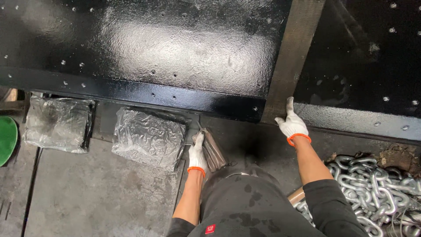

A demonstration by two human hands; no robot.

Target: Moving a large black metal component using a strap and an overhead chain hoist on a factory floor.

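The brown strap [293, 52] runs from the far edge of the big black metal plate [175, 48] down to its near edge, a little right of the middle. The right hand [291, 124], in a white glove with an orange cuff, rests flat on the strap's near end where it meets the plate's edge. Its fingers lie close together and point far, and the thumb sticks out to the left. The left hand [198, 153], in the same kind of glove, reaches down to a small brown block [213, 151] on the grey floor [87, 193], just under the plate's edge. Its fingers press on the block's left side, close together; I cannot tell if they wrap around it. To do this well, I think the right hand should hold the strap flat and firm. To the left sit two bundles wrapped in clear plastic [149, 138]. A pile of shiny chain [372, 188] lies near on the right.
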